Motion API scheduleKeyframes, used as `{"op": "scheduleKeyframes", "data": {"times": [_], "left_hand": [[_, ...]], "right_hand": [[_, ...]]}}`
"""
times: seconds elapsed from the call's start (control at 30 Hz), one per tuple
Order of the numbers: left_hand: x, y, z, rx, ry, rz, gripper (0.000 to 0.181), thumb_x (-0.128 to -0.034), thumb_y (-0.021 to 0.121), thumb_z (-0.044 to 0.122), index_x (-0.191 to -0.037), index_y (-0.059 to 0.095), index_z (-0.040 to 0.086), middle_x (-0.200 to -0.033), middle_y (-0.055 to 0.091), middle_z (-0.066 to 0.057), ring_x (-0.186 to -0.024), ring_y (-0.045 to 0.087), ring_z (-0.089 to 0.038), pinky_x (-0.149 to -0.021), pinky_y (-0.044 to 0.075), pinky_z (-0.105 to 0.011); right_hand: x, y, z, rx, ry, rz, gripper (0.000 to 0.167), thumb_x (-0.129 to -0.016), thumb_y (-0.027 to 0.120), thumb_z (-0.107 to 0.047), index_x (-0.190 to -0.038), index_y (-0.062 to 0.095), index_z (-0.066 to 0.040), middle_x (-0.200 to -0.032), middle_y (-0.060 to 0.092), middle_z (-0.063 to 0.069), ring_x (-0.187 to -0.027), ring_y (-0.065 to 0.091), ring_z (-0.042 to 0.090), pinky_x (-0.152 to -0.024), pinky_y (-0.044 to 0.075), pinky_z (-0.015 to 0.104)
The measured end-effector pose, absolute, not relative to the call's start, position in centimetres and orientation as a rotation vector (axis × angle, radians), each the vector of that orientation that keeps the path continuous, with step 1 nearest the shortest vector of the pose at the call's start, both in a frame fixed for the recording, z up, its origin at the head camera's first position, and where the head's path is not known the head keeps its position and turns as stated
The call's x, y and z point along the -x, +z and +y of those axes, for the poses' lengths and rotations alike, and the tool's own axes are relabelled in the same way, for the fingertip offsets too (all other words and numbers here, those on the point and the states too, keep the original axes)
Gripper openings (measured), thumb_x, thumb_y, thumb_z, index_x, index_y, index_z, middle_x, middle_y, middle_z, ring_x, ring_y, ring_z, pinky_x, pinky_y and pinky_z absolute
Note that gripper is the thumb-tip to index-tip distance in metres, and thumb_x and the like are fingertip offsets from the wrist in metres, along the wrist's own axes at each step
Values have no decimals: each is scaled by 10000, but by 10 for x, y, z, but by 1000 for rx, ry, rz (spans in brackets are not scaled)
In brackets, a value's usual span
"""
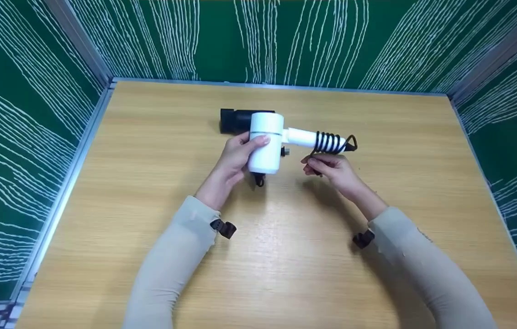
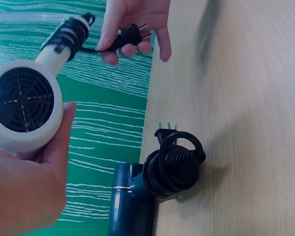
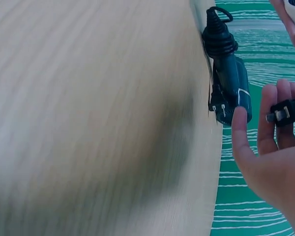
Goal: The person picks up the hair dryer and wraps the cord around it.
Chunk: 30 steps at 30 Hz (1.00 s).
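Note:
In the head view a white hair dryer (image 1: 265,157) is held above the table, its handle pointing right. My left hand (image 1: 235,157) grips its barrel, thumb across the near side. Black cord (image 1: 328,142) winds in several turns around the handle. My right hand (image 1: 334,171), just below the handle, pinches the cord's black two-pin plug (image 2: 130,37), seen best in the left wrist view. Behind the white dryer lies a black hair dryer (image 1: 238,121), partly hidden by it. Its own cord (image 2: 174,169) is coiled around its handle, with a plug (image 3: 218,104) beside it.
A light wooden table (image 1: 258,265) spreads beneath both arms. Green panels (image 1: 217,41) with white wavy lines enclose its back and sides, joined by metal edge strips (image 1: 80,141). Each sleeve cuff carries a small black device (image 1: 224,228).

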State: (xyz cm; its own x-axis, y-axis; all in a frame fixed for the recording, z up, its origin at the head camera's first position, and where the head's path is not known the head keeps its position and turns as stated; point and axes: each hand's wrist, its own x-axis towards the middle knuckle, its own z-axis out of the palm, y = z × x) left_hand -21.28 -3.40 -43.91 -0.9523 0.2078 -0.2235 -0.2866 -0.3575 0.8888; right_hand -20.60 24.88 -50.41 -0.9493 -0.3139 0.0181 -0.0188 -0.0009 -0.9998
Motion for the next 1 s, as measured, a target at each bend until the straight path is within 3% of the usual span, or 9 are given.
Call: {"op": "scheduleKeyframes", "data": {"times": [0.1,0.23,0.43,0.53,0.63,0.87,1.0], "left_hand": [[213,-439,-37,56,2345,1562,480,-969,719,77,-1399,601,-99,-1162,731,-196,-1011,729,-292,-930,622,-473],[212,-439,-40,-17,2320,1546,483,-953,700,87,-1387,604,-104,-1147,734,-188,-997,728,-283,-915,629,-456],[214,-442,-45,-165,2237,1531,484,-902,684,92,-1337,627,-115,-1109,726,-138,-991,710,-251,-898,617,-396],[215,-444,-48,-241,2177,1531,504,-867,713,126,-1311,645,-103,-1095,723,-124,-978,698,-241,-884,608,-379],[216,-443,-50,-295,2103,1550,543,-839,746,188,-1301,655,-83,-1095,721,-116,-974,691,-241,-879,607,-387],[222,-439,-58,-377,1925,1624,558,-862,740,222,-1345,649,-41,-1176,709,-120,-1030,673,-258,-929,591,-405],[227,-434,-60,-454,1827,1703,524,-882,722,189,-1348,664,-43,-1193,700,-129,-1036,660,-265,-920,584,-397]], "right_hand": [[205,-504,252,311,-2091,1949,162,-1054,620,-1,-1108,771,-16,-997,781,55,-907,741,130,-905,611,284],[204,-499,257,300,-2012,1924,146,-1052,653,-56,-1157,743,-9,-1003,773,54,-922,726,132,-940,593,309],[209,-481,277,412,-1826,1878,273,-1025,714,-163,-1295,705,-123,-1211,775,48,-1109,740,214,-1078,549,428],[218,-472,288,567,-1730,1824,232,-1033,669,-120,-1232,776,-173,-1176,788,20,-1129,721,204,-1060,538,370],[228,-460,294,640,-1630,1837,305,-1029,620,-18,-1185,809,-200,-1131,785,3,-1074,716,173,-991,560,308],[244,-420,283,704,-1161,2063,208,-1055,638,-61,-1213,754,9,-1124,745,57,-1051,681,223,-946,545,300],[247,-405,269,750,-1018,2078,173,-1042,674,-83,-1166,761,1,-1094,734,79,-989,666,205,-901,554,281]]}}
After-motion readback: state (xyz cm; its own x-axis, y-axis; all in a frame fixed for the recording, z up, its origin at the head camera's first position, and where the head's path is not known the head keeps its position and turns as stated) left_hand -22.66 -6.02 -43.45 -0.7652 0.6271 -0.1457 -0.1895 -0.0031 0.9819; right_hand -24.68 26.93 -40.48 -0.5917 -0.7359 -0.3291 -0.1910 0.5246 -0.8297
